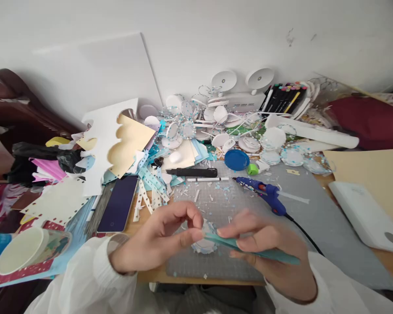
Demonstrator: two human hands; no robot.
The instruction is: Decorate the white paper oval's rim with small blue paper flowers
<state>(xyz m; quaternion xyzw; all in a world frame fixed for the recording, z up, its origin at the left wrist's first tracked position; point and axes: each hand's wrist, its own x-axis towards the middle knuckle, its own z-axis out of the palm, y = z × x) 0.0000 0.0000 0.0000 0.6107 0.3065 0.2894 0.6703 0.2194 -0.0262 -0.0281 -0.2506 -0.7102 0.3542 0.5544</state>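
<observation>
A flat, teal strip of what looks like paper point(275, 256) slants between my hands above the front of the cutting mat. My right hand point(265, 240) is closed round its middle, slightly blurred. At the strip's left end, the thumb and forefinger of my left hand point(170, 231) pinch the tip. Below and behind the fingertips lies a round white piece with a scalloped edge point(205, 246), partly hidden by my hands. Nearest beyond my right hand is a blue glue gun point(268, 194) with a clear glue stick in its back.
Paper scraps litter the grey cutting mat point(314, 192). Behind it are a black cutter point(196, 172), a white pen point(208, 179), a blue lid point(236, 160) and piled white discs point(271, 138). A phone point(118, 205) and paper cup point(22, 250) stand left; a white power bank point(368, 216) lies right.
</observation>
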